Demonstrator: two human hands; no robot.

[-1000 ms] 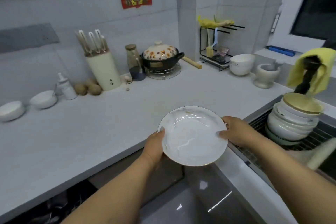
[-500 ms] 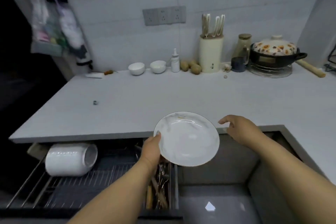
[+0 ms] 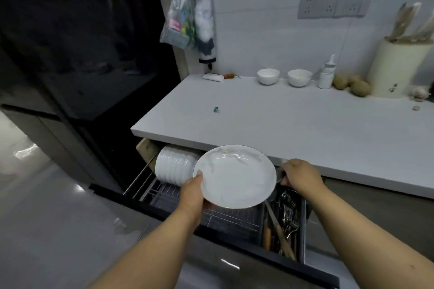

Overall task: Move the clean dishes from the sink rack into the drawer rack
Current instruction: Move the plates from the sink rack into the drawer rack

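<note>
My left hand (image 3: 191, 195) grips a white, faintly marbled plate (image 3: 234, 176) by its lower left rim and holds it above the pulled-out drawer rack (image 3: 162, 192), under the counter edge. My right hand (image 3: 301, 176) hovers just right of the plate with its fingers loosely curled, holding nothing. A stack of white bowls (image 3: 175, 166) lies on its side at the rack's back left. The sink rack is out of view.
The drawer's right compartment (image 3: 285, 220) holds cutlery and chopsticks. On the white counter (image 3: 281, 129) stand two small white bowls (image 3: 268, 76), a bottle, potatoes and a knife block (image 3: 397, 68). Bags hang on the wall, and a dark fridge stands at the left.
The view swung left from the sink to the open drawer. My right hand let go of the plate, which my left hand alone carried down over the drawer rack.
</note>
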